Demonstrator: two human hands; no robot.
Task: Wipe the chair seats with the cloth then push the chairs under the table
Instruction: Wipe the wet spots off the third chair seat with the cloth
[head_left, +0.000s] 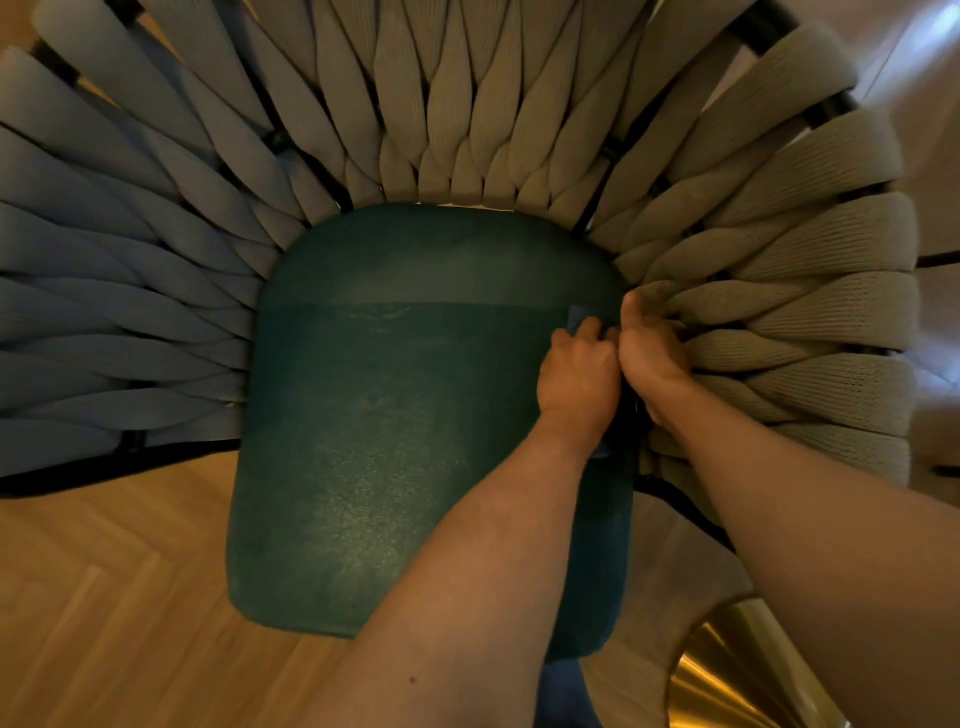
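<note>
wiping along the right edge of the seat

the left hand (576, 369) is curling its fingers around a small blue cloth (582, 316), of which only a corner is showing past the knuckles, and is pressing it onto the seat (395, 441) at its right edge. the right hand (652, 353) is lying just beside it, fingers fairly straight, touching the woven straps (779, 312) of the chair side and seemingly holding them back from the seat; it is gripping nothing that can be seen.

the cloth is looking soft and light, likely bunching easily, so it is best kept balled in the palm with the flat of the fingers bearing down. the seat is a padded green cushion with a nap that is showing a paler band near the back; it will probably give under pressure and drag a little on the cloth.

the chair is standing on a wooden floor (104, 597). a shiny gold cone (727, 675), perhaps the table base, is showing at the lower right. the chair is probably moderately heavy, best pushed by its frame.
</note>
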